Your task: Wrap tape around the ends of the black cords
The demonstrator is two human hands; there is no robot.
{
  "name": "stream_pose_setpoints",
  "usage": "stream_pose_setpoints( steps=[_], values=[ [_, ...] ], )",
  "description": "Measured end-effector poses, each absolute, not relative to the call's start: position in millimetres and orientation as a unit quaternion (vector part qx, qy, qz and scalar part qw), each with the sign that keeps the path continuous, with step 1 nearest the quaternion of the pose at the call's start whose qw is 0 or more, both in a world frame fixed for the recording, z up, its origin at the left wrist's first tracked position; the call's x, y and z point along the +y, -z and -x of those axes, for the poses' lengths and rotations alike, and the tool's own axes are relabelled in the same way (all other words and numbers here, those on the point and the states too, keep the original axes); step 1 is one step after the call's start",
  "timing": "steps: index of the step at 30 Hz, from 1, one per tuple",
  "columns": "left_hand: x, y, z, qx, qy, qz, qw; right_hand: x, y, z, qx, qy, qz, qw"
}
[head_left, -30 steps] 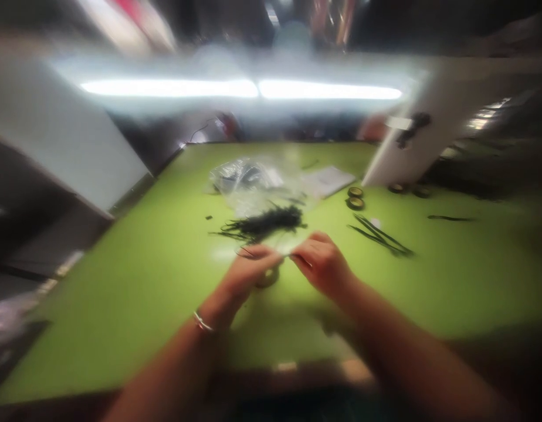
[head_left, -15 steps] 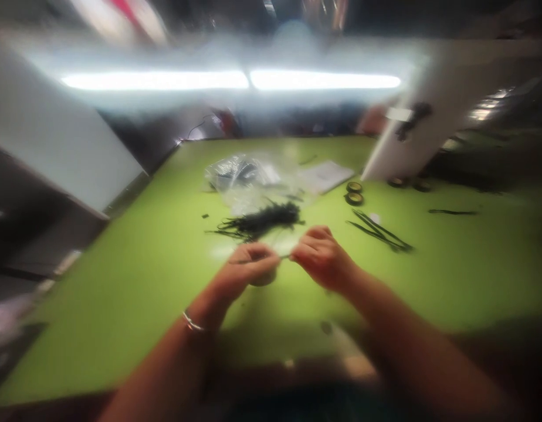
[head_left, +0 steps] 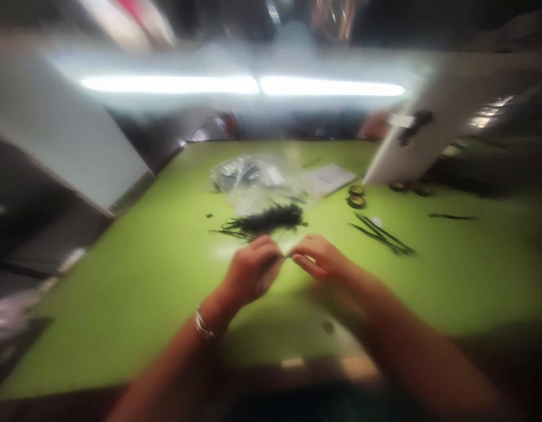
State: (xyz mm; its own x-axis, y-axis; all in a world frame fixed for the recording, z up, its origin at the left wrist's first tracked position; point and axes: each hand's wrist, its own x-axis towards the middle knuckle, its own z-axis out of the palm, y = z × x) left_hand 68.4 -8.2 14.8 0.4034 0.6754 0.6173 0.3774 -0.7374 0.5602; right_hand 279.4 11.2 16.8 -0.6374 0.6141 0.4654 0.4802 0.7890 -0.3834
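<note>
Over the middle of the green table [head_left: 143, 293], my left hand [head_left: 256, 266] and my right hand [head_left: 317, 258] meet almost fingertip to fingertip. Both are closed in a pinch on a thin dark wire [head_left: 287, 256], of which only a tiny bit shows between the fingers. My left fingers are curled and cover the rest of it. Just beyond the hands lies a bundle of short black wires [head_left: 271, 218], loose ends pointing left. Right of my right hand, a pair of long black strands [head_left: 383, 234] rests on the table.
Behind the bundle are clear plastic bags [head_left: 247, 176] and a white paper pad [head_left: 328, 177]. Black tape rolls [head_left: 356, 201] sit to the right, near a white upright panel [head_left: 400, 152]. Another black strand [head_left: 453, 217] lies far right. A lit tube lamp [head_left: 332, 86] hangs above.
My left hand has turned over, its back now facing up. The gap between the hands has narrowed, hiding most of the wire. My right fingers have stretched and turned slightly.
</note>
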Motion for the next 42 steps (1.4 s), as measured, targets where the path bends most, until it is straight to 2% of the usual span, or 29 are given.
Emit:
stream_pose_setpoints(
  steps=[3, 6, 8, 12, 15, 18, 20, 23, 25, 28, 31, 33, 35, 39, 42],
  values=[
    [-7, -10, -70, 0.310, -0.427, -0.835, 0.157, 11, -15, -279, -0.916, -0.097, 0.294, 0.255],
    [-6, -12, -70, 0.339, -0.432, -0.810, 0.206, 10, -16, -280, -0.911, 0.004, 0.303, 0.280],
    [-6, -16, -69, 0.371, -0.424, -0.773, 0.291, 9, -18, -282, -0.902, 0.089, 0.303, 0.293],
    [-8, -20, -69, 0.378, -0.382, -0.618, 0.574, 6, -16, -287, -0.886, 0.155, 0.285, 0.331],
    [-9, -15, -72, 0.362, -0.401, -0.512, 0.668, 5, -10, -286, -0.873, 0.168, 0.289, 0.353],
    [-10, -9, -76, 0.391, -0.437, -0.465, 0.663, 5, -6, -280, -0.867, 0.178, 0.299, 0.357],
    [-10, -8, -76, 0.410, -0.448, -0.497, 0.621, 5, -7, -276, -0.863, 0.139, 0.318, 0.368],
    [-9, -10, -75, 0.424, -0.456, -0.644, 0.445, 6, -11, -272, -0.864, -0.004, 0.340, 0.370],
    [-8, -12, -74, 0.410, -0.447, -0.727, 0.322, 8, -12, -272, -0.878, -0.080, 0.333, 0.334],
    [-6, -12, -75, 0.373, -0.424, -0.781, 0.268, 10, -9, -274, -0.895, -0.120, 0.324, 0.282],
    [-6, -13, -75, 0.359, -0.420, -0.781, 0.292, 11, -9, -275, -0.893, -0.115, 0.318, 0.299],
    [-6, -14, -73, 0.369, -0.427, -0.758, 0.328, 10, -12, -276, -0.892, -0.059, 0.314, 0.321],
    [-6, -15, -71, 0.392, -0.427, -0.710, 0.399, 9, -16, -278, -0.889, 0.029, 0.318, 0.328],
    [-3, -16, -67, 0.401, -0.393, -0.551, 0.618, 5, -17, -282, -0.870, 0.155, 0.315, 0.346],
    [-3, -16, -67, 0.404, -0.398, -0.496, 0.658, 2, -15, -279, -0.860, 0.179, 0.311, 0.363]
  ],
)
